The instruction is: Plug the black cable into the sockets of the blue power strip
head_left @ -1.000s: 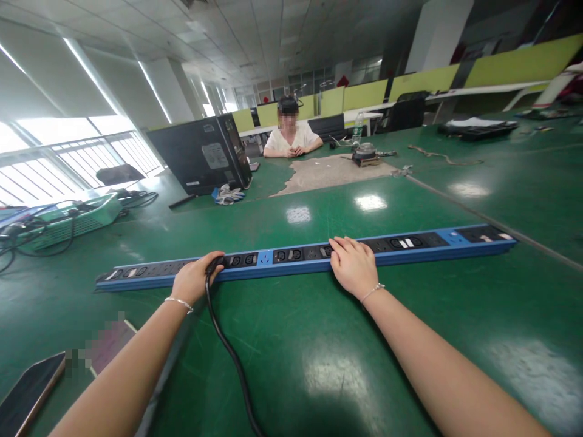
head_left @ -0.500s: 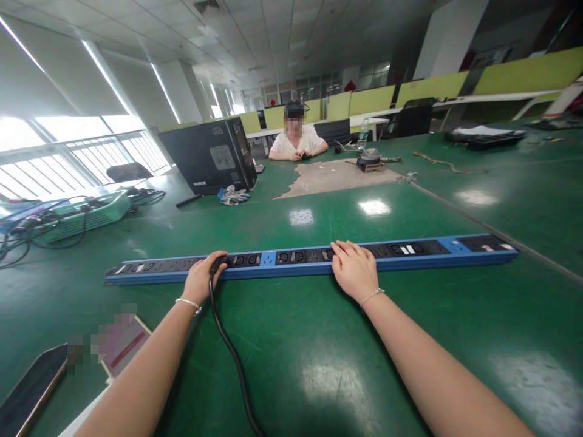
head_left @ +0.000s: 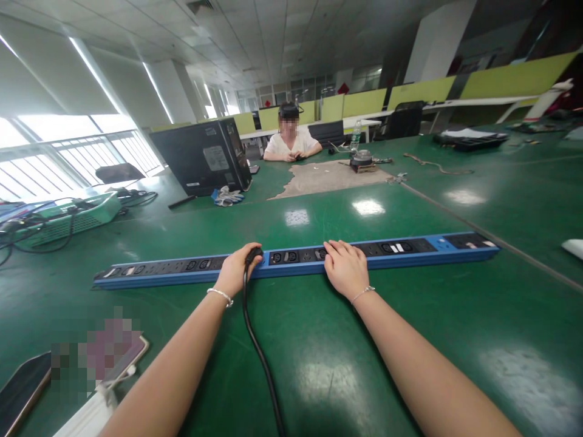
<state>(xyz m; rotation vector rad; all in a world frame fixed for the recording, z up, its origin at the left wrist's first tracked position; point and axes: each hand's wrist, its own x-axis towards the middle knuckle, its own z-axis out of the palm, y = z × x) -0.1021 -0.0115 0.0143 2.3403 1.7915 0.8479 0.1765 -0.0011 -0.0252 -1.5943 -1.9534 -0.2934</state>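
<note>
A long blue power strip (head_left: 291,270) with black sockets lies across the green table. My left hand (head_left: 237,270) is closed around a black plug (head_left: 253,255), held over the strip just left of its middle. From the plug a black cable (head_left: 259,346) runs down toward the bottom edge of the view. My right hand (head_left: 347,270) rests on the strip right of its middle, fingers lying over the top, thumb along the near side. Whether the plug sits in a socket cannot be made out.
A black computer case (head_left: 200,158), gloves (head_left: 226,196) and a green basket of cables (head_left: 73,220) stand at the left. A person (head_left: 291,145) sits across the table (head_left: 410,340). A phone-like object (head_left: 27,388) lies at the lower left.
My left hand has moved right along the strip with the plug, closer to my right hand. My right hand stays on the strip. The view has shifted slightly.
</note>
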